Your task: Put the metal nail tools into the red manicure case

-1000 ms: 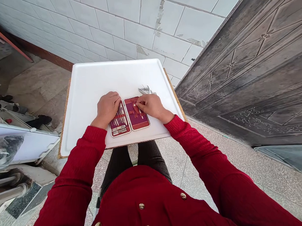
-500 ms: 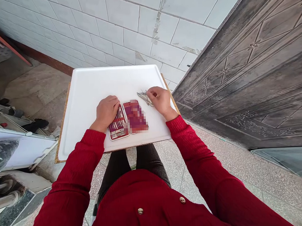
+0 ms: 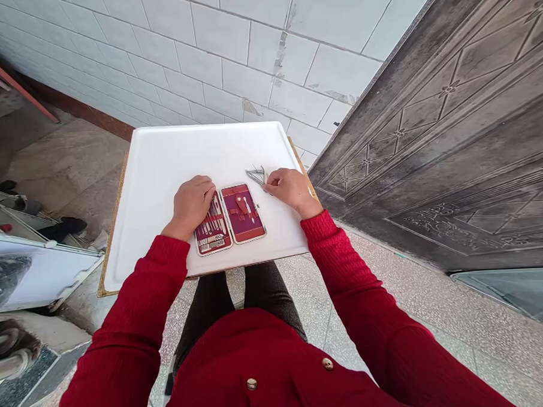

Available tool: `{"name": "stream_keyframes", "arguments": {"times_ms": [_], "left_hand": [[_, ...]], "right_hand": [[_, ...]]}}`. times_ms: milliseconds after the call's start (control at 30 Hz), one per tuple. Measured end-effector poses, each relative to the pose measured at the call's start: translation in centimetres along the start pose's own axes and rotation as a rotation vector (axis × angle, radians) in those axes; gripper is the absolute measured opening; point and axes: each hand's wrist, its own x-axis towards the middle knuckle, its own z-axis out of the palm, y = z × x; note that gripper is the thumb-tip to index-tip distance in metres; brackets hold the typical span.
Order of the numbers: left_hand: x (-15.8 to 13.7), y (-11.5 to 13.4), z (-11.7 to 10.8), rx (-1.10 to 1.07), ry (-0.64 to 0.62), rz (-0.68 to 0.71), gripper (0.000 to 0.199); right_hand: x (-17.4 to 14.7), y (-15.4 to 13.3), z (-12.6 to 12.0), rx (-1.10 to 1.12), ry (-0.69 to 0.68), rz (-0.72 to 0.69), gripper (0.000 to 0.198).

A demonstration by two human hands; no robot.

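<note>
A manicure set case (image 3: 250,235) lies unfolded on the white tabletop, its red and purple lining facing up. Slim metal tools and nail clippers (image 3: 212,242) sit in the left half; a few small tools are held in the right half. My left hand (image 3: 191,204) is closed over the upper left edge of the case, covering part of it. Right of the case, silver nippers (image 3: 254,175) lie on the tabletop. My right hand (image 3: 291,192) is beside them, thumb and fingertips pinched together at their lower end; what is between the fingertips is hidden.
The white tabletop (image 3: 161,154) has a raised rim and a brown board edge beneath. Behind it stands a tiled wall (image 3: 223,61). A dark patterned door (image 3: 431,142) is close on the right. A white rack-like unit (image 3: 40,261) stands at the left.
My right hand has moved slightly down toward me, from the upper end of the nippers to their lower end. My left hand stays on the case.
</note>
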Motion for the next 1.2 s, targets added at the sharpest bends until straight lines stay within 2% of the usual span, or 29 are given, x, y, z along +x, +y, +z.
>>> {"name": "stream_keyframes", "arguments": {"times_ms": [167,300,500,833,1200], "left_hand": [[0.0,-0.2,0.1,0.001,0.0,0.006,0.034],[0.0,-0.2,0.1,0.02,0.003,0.013,0.036],[0.0,-0.1,0.1,0.024,0.004,0.01,0.035],[0.0,-0.2,0.1,0.005,-0.007,-0.019,0.034],[0.0,0.0,0.0,-0.004,-0.013,-0.025,0.033]], "right_hand": [[-0.1,-0.2,-1.1,-0.005,-0.114,0.025,0.008],[-0.2,-0.4,-1.8,-0.027,-0.18,0.057,0.011],[-0.1,-0.8,-1.4,-0.16,-0.154,0.048,0.014],[0.2,0.1,-0.4,-0.082,0.001,0.091,0.015],[0.1,-0.6,-0.5,-0.112,-0.104,0.084,0.013]]}}
